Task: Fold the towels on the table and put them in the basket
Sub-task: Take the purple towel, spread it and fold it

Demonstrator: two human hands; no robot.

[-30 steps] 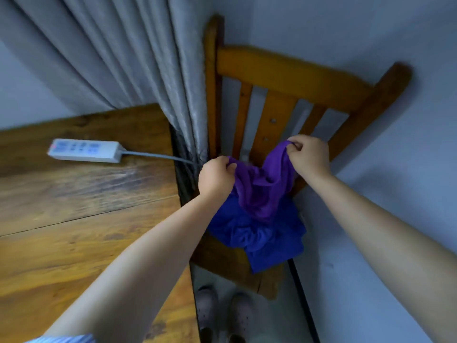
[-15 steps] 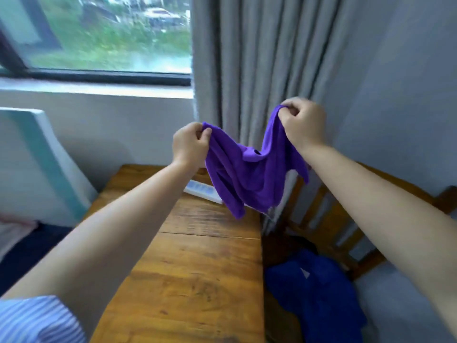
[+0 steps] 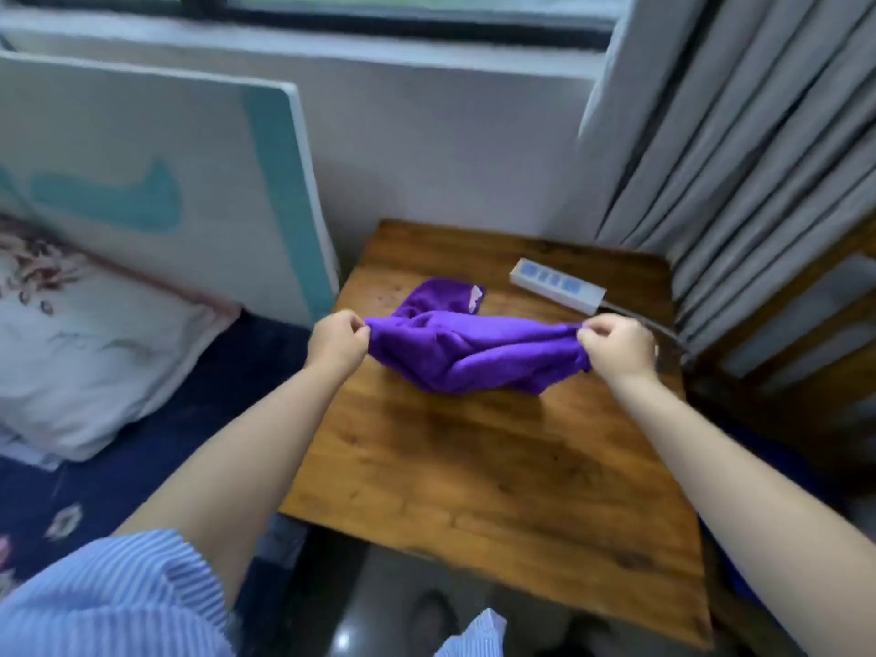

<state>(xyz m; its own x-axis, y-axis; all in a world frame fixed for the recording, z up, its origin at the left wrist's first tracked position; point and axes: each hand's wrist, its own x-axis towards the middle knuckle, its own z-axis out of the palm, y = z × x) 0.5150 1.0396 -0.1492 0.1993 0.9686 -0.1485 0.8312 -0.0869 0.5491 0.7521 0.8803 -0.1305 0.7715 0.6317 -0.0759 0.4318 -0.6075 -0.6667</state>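
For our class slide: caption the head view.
Both hands, left and right, pinch a purple towel over the table.

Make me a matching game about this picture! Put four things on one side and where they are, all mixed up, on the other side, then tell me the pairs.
Things:
1. purple towel
2. power strip
3. pillow
4. curtain

Places:
A. hanging at the right, beside the window
B. left of the table, lying on dark blue bedding
C. bunched on the wooden table, pinched at its two ends by the left hand and right hand
D. at the far right part of the table, behind the towel

Pairs: 1-C, 2-D, 3-B, 4-A
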